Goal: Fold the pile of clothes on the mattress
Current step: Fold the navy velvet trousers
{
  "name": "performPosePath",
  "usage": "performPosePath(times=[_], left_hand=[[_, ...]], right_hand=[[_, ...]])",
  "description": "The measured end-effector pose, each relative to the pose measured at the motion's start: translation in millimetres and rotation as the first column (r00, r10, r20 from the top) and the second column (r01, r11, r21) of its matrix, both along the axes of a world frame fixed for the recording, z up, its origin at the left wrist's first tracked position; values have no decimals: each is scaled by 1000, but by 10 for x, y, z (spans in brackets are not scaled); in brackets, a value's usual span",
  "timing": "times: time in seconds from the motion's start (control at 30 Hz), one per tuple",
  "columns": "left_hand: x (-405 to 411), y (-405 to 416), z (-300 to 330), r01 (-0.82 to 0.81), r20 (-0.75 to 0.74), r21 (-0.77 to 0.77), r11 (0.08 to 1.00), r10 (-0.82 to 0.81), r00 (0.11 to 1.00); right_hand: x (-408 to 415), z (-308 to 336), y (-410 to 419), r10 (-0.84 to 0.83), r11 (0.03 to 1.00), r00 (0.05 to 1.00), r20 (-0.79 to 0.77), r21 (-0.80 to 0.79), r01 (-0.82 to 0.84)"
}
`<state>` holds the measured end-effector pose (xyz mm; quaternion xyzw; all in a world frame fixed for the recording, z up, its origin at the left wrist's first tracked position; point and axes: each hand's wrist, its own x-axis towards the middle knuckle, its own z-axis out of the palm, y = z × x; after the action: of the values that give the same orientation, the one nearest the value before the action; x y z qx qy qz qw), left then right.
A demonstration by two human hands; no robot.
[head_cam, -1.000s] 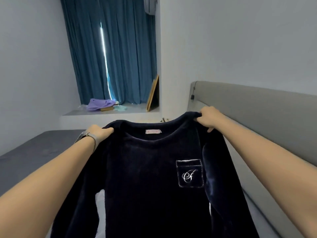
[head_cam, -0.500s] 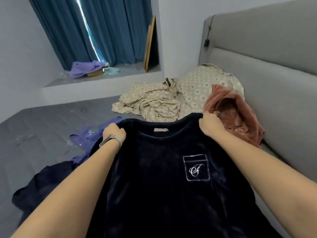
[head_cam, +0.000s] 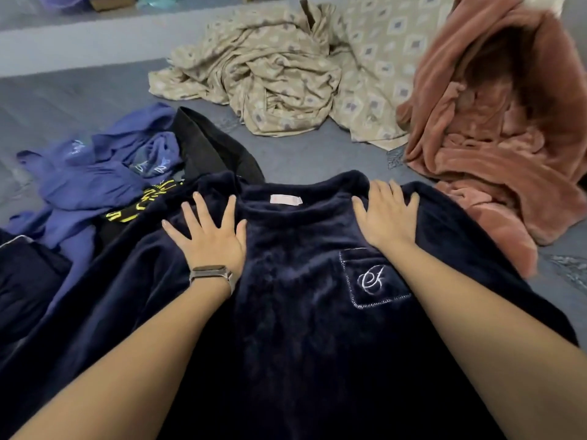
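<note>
Lowered from mid-air since the earlier frame, the navy fleece top now lies front-up on the grey mattress. The left hand and right hand press flat on its shoulders, fingers spread wide and gripping nothing. This looks like the smoothing step; next, probably, each sleeve gets folded inward, while the purple garment and pink fleece robe wait unfolded nearby.

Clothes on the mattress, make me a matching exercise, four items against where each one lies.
Items:
1. navy top
2. pink fleece
3. beige patterned sheet
4. purple garment

Places:
A. far middle, crumpled
B. left, beside the black garment with yellow print
C. nearest, flat under the left hand and right hand
D. right, heaped

Pairs: 1-C, 2-D, 3-A, 4-B
</note>
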<state>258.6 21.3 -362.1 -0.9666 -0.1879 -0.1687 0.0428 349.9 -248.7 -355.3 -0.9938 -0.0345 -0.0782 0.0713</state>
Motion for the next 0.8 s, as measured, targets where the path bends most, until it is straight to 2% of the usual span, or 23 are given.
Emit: performPosePath(times=[0.13,0.23,0.33,0.43,0.53,0.63,0.67,0.73,0.8], left_hand=[[-17,-70,51,-59,-104,44,997,64,993],[-169,-218,194,-90,-270,127,988,121,955],[-599,-424,301,-57,-450,128,990,109,886],[-1165,-613,427,-33,-618,106,994,92,781],[-1708,-772,591,31,-728,12,999,-12,686],[-2187,-923,861,61,-756,-158,986,-161,634],[-2344,-985,959,75,-748,-211,975,-210,629],[-2646,-1138,1115,119,-708,-272,955,-282,647],[-2934,-1328,1226,157,-639,-294,943,-316,701]], right_hand=[[-7,41,38,-32,998,995,-95,-56,27],[-199,189,88,-71,976,979,-190,-217,29],[-600,310,30,-78,939,938,-338,-341,-45],[-1081,436,-146,5,943,888,-459,-294,-157],[-1624,698,-298,118,914,871,-476,-291,-282],[-2249,982,-447,229,939,809,-542,-96,-330],[-2456,1045,-515,256,948,812,-524,-26,-316],[-2843,1102,-700,268,962,888,-374,58,-266],[-3176,1091,-939,137,986,979,-151,119,-119]])
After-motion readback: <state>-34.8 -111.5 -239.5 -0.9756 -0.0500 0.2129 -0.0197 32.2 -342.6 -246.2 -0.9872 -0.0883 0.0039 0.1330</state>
